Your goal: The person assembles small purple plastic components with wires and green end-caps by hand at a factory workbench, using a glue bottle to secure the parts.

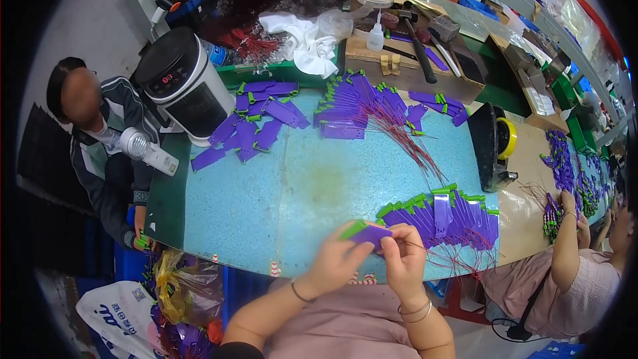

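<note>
Over the front edge of the blue work surface [252, 206], my left hand [332, 262] grips a flat purple piece with a green end [372, 234]. My right hand [405, 262] pinches the same piece at its right side; whether a thin wire is between these fingertips is too small to tell. Just right of my hands lies an overlapping row of similar purple pieces [442, 219] with green ends and thin red wires [458, 259]. Farther back, a fanned pile of purple pieces [342, 116] has a bundle of red wires [405, 139] across it. Loose purple pieces [246, 136] are scattered at the back left.
A black-and-white heater [179, 80] stands at the back left. Behind are a white cloth [306, 40], a hammer [419, 46] and a wooden box [452, 86]. A black tape dispenser [488, 149] is at right. One person sits left, another works right. Bags [123, 316] lie lower left.
</note>
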A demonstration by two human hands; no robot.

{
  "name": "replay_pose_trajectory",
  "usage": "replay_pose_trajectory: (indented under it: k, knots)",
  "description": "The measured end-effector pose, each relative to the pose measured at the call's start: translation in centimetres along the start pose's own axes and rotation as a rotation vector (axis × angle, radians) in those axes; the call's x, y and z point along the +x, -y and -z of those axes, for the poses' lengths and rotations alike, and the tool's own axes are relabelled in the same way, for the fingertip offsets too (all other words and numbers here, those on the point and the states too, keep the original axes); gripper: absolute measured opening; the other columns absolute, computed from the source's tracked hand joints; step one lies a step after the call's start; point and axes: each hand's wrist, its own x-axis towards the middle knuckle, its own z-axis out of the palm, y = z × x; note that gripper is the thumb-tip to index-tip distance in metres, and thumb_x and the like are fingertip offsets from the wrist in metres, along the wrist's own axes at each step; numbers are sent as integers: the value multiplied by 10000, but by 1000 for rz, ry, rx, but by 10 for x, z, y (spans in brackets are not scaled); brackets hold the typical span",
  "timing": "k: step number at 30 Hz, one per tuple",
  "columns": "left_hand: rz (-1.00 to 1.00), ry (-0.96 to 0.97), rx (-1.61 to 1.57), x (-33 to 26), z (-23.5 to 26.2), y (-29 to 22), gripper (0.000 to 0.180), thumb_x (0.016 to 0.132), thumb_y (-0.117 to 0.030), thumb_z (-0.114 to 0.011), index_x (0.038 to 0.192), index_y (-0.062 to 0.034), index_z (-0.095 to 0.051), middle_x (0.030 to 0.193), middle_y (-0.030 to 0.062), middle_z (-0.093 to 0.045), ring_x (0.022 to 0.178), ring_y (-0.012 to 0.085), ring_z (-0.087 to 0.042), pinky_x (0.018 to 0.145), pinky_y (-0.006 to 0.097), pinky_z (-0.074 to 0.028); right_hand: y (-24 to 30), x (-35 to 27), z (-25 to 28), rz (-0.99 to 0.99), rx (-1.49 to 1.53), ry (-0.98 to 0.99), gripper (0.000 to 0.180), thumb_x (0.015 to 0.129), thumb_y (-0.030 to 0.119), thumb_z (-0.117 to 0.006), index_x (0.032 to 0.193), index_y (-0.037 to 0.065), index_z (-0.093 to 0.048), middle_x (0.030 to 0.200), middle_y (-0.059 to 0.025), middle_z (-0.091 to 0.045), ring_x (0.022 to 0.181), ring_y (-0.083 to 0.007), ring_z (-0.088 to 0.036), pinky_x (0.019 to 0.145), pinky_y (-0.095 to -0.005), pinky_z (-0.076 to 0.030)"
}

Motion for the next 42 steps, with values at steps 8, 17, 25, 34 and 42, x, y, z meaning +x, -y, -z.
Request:
replay_pose_trajectory:
  k: [8,17,25,34,42]
  knots:
    - [-117,176,303,1,16,-11,192,895,-108,-628,1066,-31,-662,813,162,-634,686,351,-615,593,419,-482,43,9,13,313,-433,111,159,814,37,-685,958,1,-627,909,-113,-629,829,-208,-598,715,-291,-463]
    - [-115,174,304,-12,0,-11,189,859,-51,-631,1038,2,-662,783,162,-647,659,323,-641,573,378,-493,9,1,5,291,-260,252,152,841,56,-668,956,-15,-598,881,-104,-599,804,-189,-576,716,-294,-466]
    - [389,441,-96,-1,16,-9,204,940,-156,-568,975,19,-668,823,172,-658,707,321,-651,643,380,-509,17,6,26,-37,-148,301,104,848,17,-659,916,-3,-583,860,-85,-568,768,-159,-540,685,-273,-447]
    - [-262,-99,941,132,102,63,493,858,-206,-659,1300,-39,-516,1384,191,-477,1265,384,-458,1062,454,-377,12,-2,63,479,-1114,333,210,745,128,-753,930,97,-659,815,-66,-544,765,-254,-517,673,-392,-380]
    - [-172,-26,1008,112,109,88,477,843,-216,-684,1253,-25,-530,1452,195,-406,1235,384,-486,1036,474,-392,22,156,76,704,-1311,260,289,776,80,-686,1060,61,-643,1049,-135,-616,947,-329,-581,817,-425,-438]
